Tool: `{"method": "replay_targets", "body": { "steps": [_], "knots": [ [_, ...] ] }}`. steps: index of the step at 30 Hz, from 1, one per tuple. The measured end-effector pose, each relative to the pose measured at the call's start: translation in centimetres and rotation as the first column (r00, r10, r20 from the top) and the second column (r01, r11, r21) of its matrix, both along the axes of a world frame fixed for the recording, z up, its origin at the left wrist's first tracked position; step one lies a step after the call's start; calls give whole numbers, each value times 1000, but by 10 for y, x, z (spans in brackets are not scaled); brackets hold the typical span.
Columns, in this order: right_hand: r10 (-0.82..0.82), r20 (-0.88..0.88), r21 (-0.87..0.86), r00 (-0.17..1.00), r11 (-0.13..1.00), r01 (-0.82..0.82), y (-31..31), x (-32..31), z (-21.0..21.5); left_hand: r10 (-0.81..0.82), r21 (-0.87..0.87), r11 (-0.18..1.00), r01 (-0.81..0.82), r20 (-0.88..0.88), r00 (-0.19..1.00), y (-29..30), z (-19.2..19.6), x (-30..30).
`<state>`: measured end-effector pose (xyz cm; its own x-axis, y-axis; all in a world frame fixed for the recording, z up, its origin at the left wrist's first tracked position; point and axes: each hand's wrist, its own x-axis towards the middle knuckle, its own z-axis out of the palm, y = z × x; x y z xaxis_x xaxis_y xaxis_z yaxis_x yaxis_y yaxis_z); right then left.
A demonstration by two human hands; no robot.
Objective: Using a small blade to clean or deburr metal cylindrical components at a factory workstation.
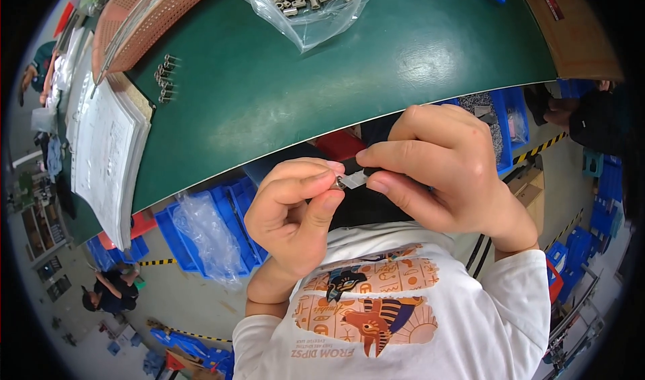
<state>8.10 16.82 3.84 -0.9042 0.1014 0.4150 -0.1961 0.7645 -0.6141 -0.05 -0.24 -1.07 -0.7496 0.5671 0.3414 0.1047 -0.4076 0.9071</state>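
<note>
In front of my body, just off the near edge of the green table (pixel 269 105), my two hands meet. My left hand (pixel 285 212) pinches a small silvery metal part (pixel 339 182) between thumb and fingertips. A small whitish, translucent flat piece (pixel 355 179) spans from that part to my right hand (pixel 447 168), whose thumb and forefinger close on its other end. The fingers hide much of both pieces, so I cannot tell whether they are joined.
Short metal sleeves (pixel 314 1) lie in a clear plastic bag (pixel 302 36). Several small metal parts with pins (pixel 166 78) stand on the table's left, beside a paper stack (pixel 111 145) and a pink basket (pixel 151 17). Blue bins (pixel 176 229) sit below the edge; another person (pixel 114 293) is farther left.
</note>
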Motion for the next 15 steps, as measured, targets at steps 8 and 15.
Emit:
{"method": "replay_targets", "body": {
  "steps": [8, 15],
  "knots": [
    [-38, -41, -11, 998, 999, 37, -6, 4, 1, -64, 55, 997, 56, 150, 987, 0, -1, 6],
    [-97, -22, 18, 995, 995, 97, -14, 6, 4, -46, 79, 996, 30, 210, 977, 1, -2, 12]
  ]
}}
